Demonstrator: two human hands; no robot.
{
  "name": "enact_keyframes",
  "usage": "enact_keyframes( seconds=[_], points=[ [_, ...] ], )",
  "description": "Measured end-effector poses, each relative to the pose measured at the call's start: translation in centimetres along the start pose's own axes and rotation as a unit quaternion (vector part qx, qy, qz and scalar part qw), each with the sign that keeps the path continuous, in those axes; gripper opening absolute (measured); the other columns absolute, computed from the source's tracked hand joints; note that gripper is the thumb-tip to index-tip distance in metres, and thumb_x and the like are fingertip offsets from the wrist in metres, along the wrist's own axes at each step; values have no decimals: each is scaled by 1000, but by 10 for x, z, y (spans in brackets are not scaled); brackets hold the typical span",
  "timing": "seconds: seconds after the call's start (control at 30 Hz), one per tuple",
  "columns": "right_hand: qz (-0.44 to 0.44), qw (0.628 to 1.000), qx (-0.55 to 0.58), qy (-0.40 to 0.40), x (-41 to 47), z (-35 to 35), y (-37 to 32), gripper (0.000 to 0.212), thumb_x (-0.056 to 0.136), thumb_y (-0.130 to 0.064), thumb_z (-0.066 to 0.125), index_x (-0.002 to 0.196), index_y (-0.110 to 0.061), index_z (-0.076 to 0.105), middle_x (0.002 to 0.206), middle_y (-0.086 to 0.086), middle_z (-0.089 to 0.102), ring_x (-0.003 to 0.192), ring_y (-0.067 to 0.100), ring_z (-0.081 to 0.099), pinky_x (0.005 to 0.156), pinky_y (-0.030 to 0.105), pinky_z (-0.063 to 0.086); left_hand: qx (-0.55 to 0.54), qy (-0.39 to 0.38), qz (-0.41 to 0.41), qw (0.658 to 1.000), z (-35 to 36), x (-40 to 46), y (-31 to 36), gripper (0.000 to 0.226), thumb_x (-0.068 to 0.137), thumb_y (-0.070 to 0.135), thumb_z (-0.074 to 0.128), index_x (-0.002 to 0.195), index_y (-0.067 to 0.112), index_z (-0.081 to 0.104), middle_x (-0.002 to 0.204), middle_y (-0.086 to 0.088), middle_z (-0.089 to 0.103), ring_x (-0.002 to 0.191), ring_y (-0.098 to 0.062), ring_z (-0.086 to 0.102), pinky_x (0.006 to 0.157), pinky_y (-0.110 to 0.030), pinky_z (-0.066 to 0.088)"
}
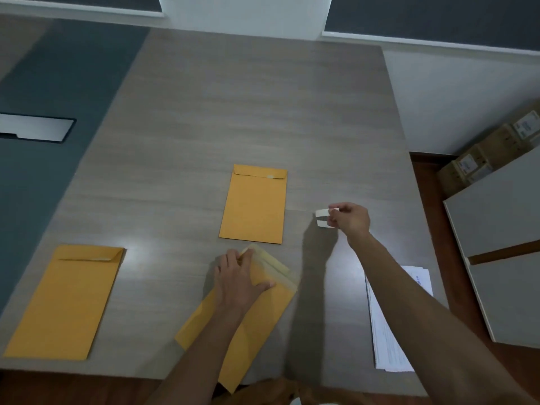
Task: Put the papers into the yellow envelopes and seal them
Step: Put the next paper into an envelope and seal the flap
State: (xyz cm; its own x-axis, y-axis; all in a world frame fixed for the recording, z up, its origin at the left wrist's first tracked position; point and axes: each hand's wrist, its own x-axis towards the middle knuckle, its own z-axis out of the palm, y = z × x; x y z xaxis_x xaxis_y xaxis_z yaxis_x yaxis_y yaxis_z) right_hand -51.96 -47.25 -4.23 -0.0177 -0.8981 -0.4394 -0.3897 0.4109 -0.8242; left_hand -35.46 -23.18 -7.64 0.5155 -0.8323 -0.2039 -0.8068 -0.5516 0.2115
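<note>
My left hand (238, 280) lay flat, fingers straight, pressing the near envelope (257, 305) onto the table (233, 112). My right hand (349, 219) pinched a white strip (322, 213) above it. Papers (385, 331) lay stacked under my right arm.

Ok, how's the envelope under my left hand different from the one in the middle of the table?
The envelope under the left hand lies at a slant with its flap open, and the left hand presses on it. The middle envelope lies nearly straight, flap folded down, with nothing touching it. Both are yellow, look the same size and lie flat on the table.
</note>
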Motion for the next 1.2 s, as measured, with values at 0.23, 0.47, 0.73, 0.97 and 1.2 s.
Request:
enact_keyframes(
  seconds=[0.23, 0.47, 0.73, 0.97, 1.2],
  points=[
    [-62, 974, -217, 19, 32, -8, -10, 7, 75, -13, 72, 82, -16, 73, 79, -2, 66, 77, 17, 62, 68, 21, 47, -7, 20, -17, 1000, 5, 2, 2, 98, 55, 89, 51, 131, 27, 50, 109, -3, 41, 98, -22, 40, 85, -36, 44],
    [-52, 960, -270, 59, 46, -5, -4, 11, 82, -23, 65, 82, -14, 71, 89, 9, 72, 88, 27, 67, 78, 26, 50, -9, 15, -16, 1000, 0, 2, 3, 92, 56, 86, 59, 130, 32, 47, 111, 0, 39, 100, -20, 38, 87, -32, 43],
    [-168, 940, -291, 53, 2, -4, 4, 21, 78, -26, 73, 96, -16, 68, 97, 7, 66, 87, 23, 63, 72, 25, 41, -30, 27, 14, 999, -3, 3, -3, 88, 60, 83, 52, 125, 25, 55, 103, -2, 42, 91, -21, 38, 78, -32, 45],
    [-249, 864, -408, -158, -109, 34, 60, 48, 75, -49, 73, 115, -26, 59, 107, -8, 57, 100, 15, 49, 83, 30, 45, -56, -30, 81, 995, -10, 3, -26, 75, 70, 53, 68, 137, 22, 50, 112, -3, 42, 100, -23, 41, 88, -34, 45],
    [-246, 863, -423, -124, -143, 59, 70, 48, 78, -30, 71, 123, -27, 57, 116, -2, 55, 111, 20, 47, 89, 33, 41, -94, -57, 79, 991, -20, -2, -28, 98, 77, 40, 77, 153, 20, 18, 138, -7, 32, 119, -25, 43, 90, -35, 48]
  ],
)
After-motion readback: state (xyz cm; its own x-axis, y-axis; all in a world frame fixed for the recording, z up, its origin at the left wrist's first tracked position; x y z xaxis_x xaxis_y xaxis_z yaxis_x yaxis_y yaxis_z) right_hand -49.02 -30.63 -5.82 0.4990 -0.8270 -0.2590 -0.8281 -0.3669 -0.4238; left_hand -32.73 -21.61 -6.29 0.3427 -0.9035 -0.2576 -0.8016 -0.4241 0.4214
